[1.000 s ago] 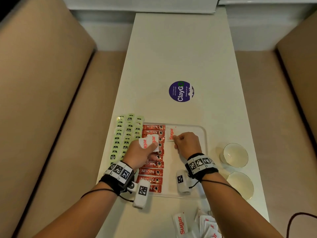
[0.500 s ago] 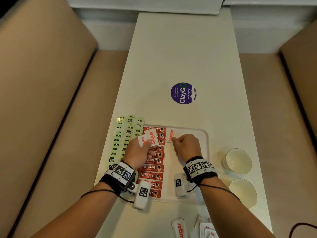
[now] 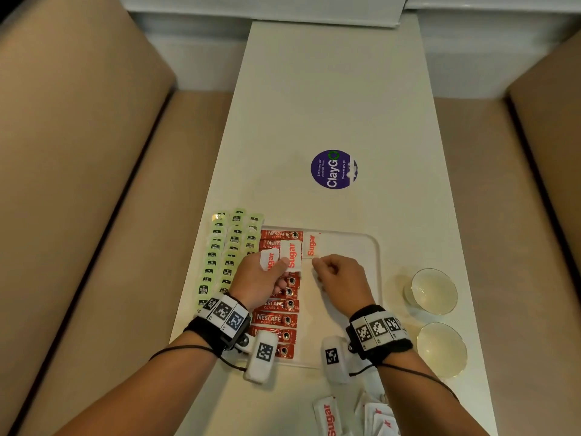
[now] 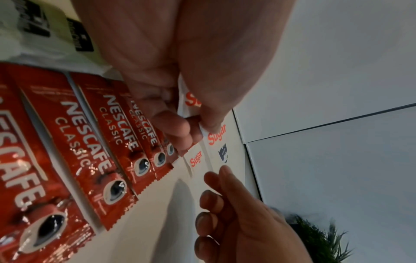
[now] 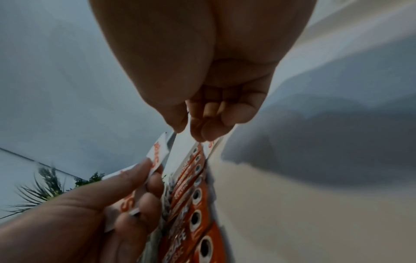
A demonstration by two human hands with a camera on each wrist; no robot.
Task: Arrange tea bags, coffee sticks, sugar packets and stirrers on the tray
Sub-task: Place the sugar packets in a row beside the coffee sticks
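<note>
A white tray point(image 3: 375, 247) holds a column of red Nescafe coffee sticks point(image 3: 276, 319) along its left side, and one sugar packet point(image 3: 311, 245) lies flat at the far end beside them. Green tea bags point(image 3: 226, 247) lie in rows on the table left of the tray. My left hand point(image 3: 284, 265) hovers over the sticks and pinches two sugar packets point(image 3: 292, 254) between thumb and fingers point(image 4: 209, 113). My right hand point(image 3: 314, 262) is over the tray just short of the flat packet, with its fingers point(image 5: 202, 129) curled and nothing in them.
Loose sugar packets point(image 3: 328, 416) lie in a heap at the near table edge. Two empty glass bowls point(image 3: 434, 291) stand right of the tray. A purple round sticker point(image 3: 334, 169) marks the table's middle. Beige benches flank the table.
My left hand has carried its two sugar packets a little to the right, toward the flat packet. My right hand has let go of that packet and drawn slightly back.
</note>
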